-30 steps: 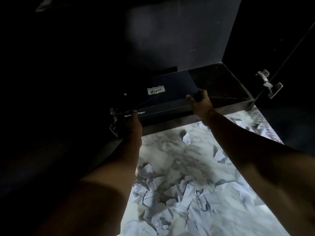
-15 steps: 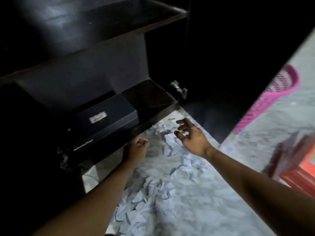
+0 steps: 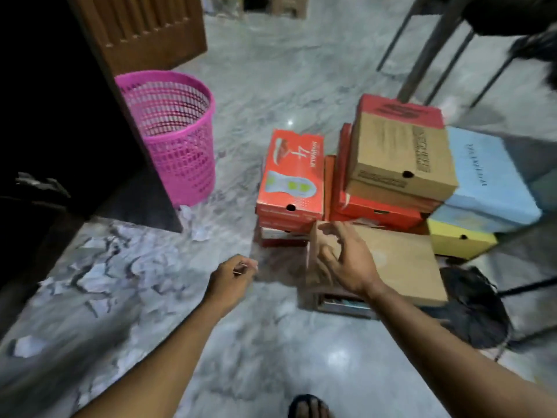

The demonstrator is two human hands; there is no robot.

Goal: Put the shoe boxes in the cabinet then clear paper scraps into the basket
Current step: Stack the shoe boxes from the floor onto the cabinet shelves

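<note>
Several shoe boxes are piled on the marble floor at centre right: a red box [image 3: 291, 179], a brown box [image 3: 398, 155] on top of an orange one, a light blue box [image 3: 494, 182] over a yellow one [image 3: 458, 241], and a flat brown box [image 3: 404, 263] nearest me. My right hand [image 3: 343, 260] hovers with spread fingers over the near left corner of the flat brown box, holding nothing. My left hand [image 3: 232, 279] is loosely curled and empty above the floor. Crumpled paper scraps [image 3: 99, 267] litter the floor at left. A pink basket [image 3: 171, 137] stands by the dark cabinet's open door [image 3: 90, 116].
A wooden door panel [image 3: 144, 28] stands behind the basket. Metal chair or table legs [image 3: 428, 46] rise at the back right, and a dark round object [image 3: 473, 309] lies on the floor at right. My sandalled foot [image 3: 310, 407] shows at the bottom edge.
Both hands let go of the dark shoe box left in the cabinet. The view swung right from the cabinet to the pile of boxes, and my right hand reached out over the flat brown box.
</note>
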